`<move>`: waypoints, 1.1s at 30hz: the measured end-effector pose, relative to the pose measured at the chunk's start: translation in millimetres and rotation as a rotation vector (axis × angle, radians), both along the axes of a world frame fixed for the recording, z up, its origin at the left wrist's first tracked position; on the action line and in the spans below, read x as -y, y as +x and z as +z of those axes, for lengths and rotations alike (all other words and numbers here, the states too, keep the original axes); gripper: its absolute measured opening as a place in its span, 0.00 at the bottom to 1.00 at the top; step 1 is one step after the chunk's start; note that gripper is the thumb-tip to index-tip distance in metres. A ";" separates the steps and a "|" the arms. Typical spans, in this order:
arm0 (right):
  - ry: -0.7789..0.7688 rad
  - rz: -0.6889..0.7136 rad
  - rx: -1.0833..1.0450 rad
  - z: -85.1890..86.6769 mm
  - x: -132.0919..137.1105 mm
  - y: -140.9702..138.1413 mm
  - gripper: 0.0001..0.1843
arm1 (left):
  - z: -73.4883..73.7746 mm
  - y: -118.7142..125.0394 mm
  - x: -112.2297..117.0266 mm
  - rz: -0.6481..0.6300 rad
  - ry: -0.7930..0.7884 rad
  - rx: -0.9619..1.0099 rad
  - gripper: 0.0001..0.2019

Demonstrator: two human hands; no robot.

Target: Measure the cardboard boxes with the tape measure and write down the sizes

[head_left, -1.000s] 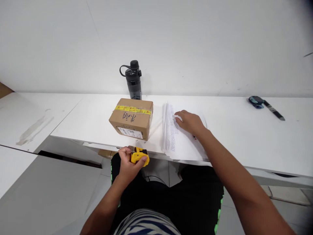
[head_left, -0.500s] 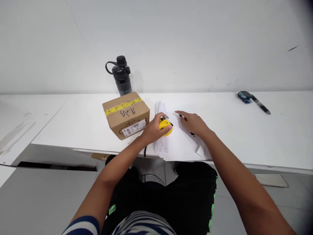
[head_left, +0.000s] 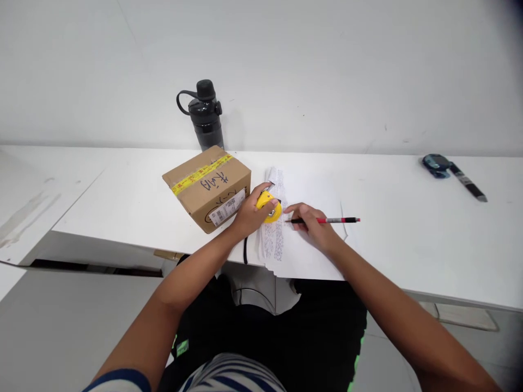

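My left hand is closed round a yellow tape measure, held over the left part of the written-on paper sheets. A short end of its blade sticks out at the top. In my right hand is a red and black pen, lying almost level with its tip pointing left toward the handwriting. Left of my left hand stands a taped cardboard box with dark handwriting and a white label on its side.
A black bottle with a carry loop stands behind the box. At the right of the white table lies a dark blue object with a grey-black strap. A black cord hangs at the front edge.
My right hand has turned the pen from under the fingers to a writing hold and brought its tip toward the handwriting. The left hand keeps the tape measure, shifted slightly. The view has tilted a little.
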State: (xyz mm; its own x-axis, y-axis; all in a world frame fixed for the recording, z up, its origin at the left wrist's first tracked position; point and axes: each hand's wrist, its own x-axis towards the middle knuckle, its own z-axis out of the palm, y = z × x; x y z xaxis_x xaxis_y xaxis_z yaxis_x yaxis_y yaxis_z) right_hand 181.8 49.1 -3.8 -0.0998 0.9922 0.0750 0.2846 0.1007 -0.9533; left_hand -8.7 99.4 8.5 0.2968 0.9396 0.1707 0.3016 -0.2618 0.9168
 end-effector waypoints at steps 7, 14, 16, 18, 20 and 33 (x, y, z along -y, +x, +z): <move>-0.001 -0.048 0.247 5.3 0.9 -6.3 0.23 | 0.5 -0.9 -0.1 -0.025 0.004 0.014 0.25; 0.004 -0.035 0.269 2.1 1.1 -6.4 0.22 | -0.8 -0.1 -0.1 -0.032 0.035 0.007 0.24; -0.001 -0.033 0.265 0.8 1.0 -5.4 0.22 | -1.0 -0.2 -0.1 -0.032 0.029 -0.005 0.25; -0.003 -0.050 0.265 -0.4 0.8 -4.5 0.23 | -1.0 -0.3 -0.2 -0.037 0.025 -0.013 0.24; 0.000 -0.048 0.268 -1.3 0.8 -4.1 0.23 | -1.1 -0.4 -0.3 -0.041 0.026 -0.018 0.24; 0.044 -0.058 0.277 -0.9 1.6 -4.2 0.24 | -1.9 0.5 -2.1 -0.056 0.065 -0.019 0.19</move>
